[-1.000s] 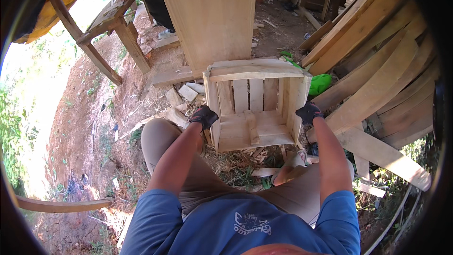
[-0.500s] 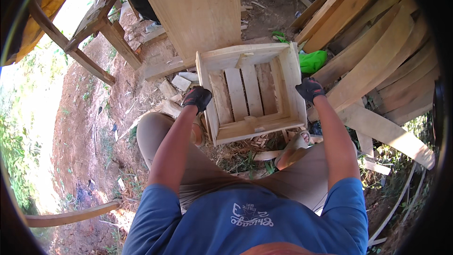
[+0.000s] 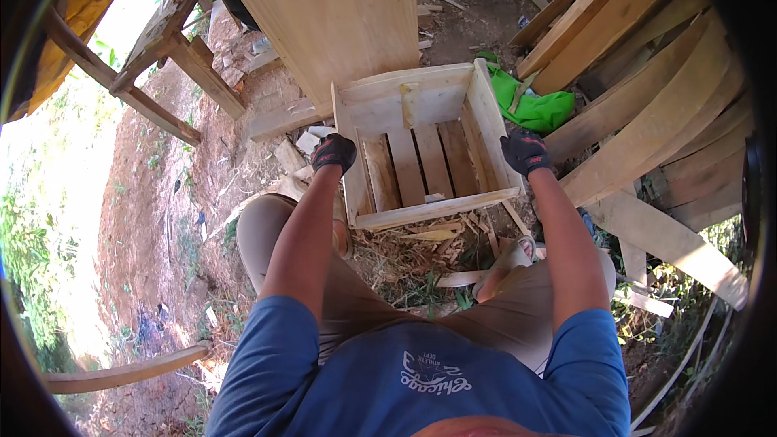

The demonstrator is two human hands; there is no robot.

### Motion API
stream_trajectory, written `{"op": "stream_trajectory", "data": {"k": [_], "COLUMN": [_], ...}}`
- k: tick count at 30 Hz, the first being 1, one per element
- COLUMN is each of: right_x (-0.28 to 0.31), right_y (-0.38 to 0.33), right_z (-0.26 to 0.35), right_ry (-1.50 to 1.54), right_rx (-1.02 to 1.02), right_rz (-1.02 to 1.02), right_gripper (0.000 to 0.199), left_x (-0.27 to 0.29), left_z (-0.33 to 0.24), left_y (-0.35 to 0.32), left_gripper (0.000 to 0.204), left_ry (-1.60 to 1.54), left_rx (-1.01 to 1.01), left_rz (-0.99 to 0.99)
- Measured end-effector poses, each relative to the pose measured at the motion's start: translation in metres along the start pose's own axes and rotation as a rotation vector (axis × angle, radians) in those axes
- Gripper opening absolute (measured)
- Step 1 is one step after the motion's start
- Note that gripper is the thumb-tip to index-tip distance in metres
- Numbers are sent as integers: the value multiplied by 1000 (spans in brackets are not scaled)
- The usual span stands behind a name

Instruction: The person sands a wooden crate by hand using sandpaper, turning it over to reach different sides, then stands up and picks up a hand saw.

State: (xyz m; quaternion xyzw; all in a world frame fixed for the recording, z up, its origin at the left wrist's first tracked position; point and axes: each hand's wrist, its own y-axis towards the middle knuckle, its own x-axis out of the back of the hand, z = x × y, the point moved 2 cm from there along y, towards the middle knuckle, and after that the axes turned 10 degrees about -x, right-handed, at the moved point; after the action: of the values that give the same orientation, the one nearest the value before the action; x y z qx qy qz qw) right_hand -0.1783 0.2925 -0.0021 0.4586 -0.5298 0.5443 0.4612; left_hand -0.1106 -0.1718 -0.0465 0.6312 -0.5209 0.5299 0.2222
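Between my knees is a pale wooden box [image 3: 439,209], open at the top, with spaced slats [image 3: 407,163] for a bottom. Gloved in black, my left hand [image 3: 334,154] is closed on the box's left wall. On the opposite side my right hand [image 3: 524,152], gloved likewise, is closed at the right wall. Both hands have their fingers curled, and the fingertips are partly hidden. A small block is fixed to the inside of the far wall [image 3: 407,105].
A broad wooden panel [image 3: 332,20] stands just beyond the box. Long planks [image 3: 647,113] lean at the right, beside a bright green bag [image 3: 542,109]. Wood shavings [image 3: 425,247] and offcuts litter the ground. A wooden frame [image 3: 198,73] stands at the far left.
The box has shifted a little away from me and tilted, so its far wall's inside shows more. My hands moved with it, and more of the green bag is visible.
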Motion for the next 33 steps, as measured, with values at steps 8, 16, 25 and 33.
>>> {"op": "stream_trajectory", "data": {"k": [8, 16, 25, 33], "right_x": [-2, 1, 10, -19], "right_y": [-15, -49, -99, -113], "right_z": [-4, 13, 32, -15], "right_ry": [-13, -1, 5, -15], "right_rx": [-90, -143, -117, -124], "right_rz": [203, 78, 104, 158], "right_gripper": [54, 41, 38, 39], "left_x": [3, -4, -8, -1], "left_z": [-6, 23, 40, -16], "left_y": [-26, -8, -7, -32], "left_gripper": [52, 50, 55, 45], "left_ry": [73, 64, 99, 110], "left_rx": [-40, -58, -68, -127], "left_rz": [111, 113, 87, 35]}}
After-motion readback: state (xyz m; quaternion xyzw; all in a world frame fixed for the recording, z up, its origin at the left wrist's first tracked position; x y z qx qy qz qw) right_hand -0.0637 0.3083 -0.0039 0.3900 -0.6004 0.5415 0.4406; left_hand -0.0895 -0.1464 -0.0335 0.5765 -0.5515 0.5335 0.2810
